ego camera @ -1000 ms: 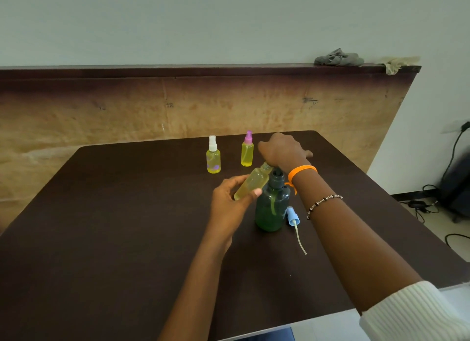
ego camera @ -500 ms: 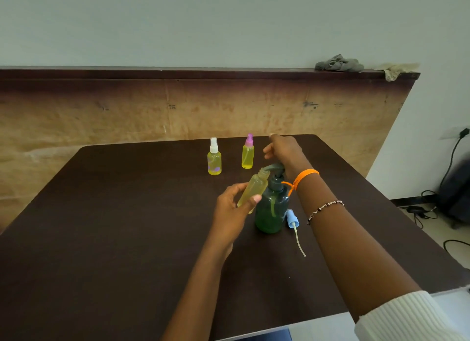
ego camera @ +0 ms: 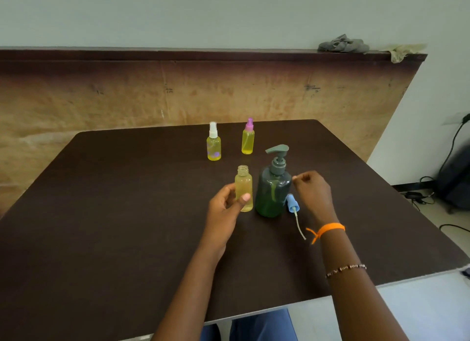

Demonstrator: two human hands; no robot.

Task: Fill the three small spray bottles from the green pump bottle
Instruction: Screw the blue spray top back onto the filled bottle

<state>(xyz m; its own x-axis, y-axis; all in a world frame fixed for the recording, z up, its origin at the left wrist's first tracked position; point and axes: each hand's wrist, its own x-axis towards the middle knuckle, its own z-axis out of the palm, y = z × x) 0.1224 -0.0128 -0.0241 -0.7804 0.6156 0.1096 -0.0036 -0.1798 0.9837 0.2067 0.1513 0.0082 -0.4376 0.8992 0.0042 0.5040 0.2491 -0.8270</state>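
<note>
left hand (ego camera: 223, 208) gripping upright uncapped bottle (ego camera: 243, 191), neck up, beside pump bottle (ego camera: 273, 190)

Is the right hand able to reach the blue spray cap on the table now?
Probably yes. The right hand holds nothing and hovers just beside the blue spray cap, with nothing between them; the green pump bottle stands on the cap's other side.
</note>
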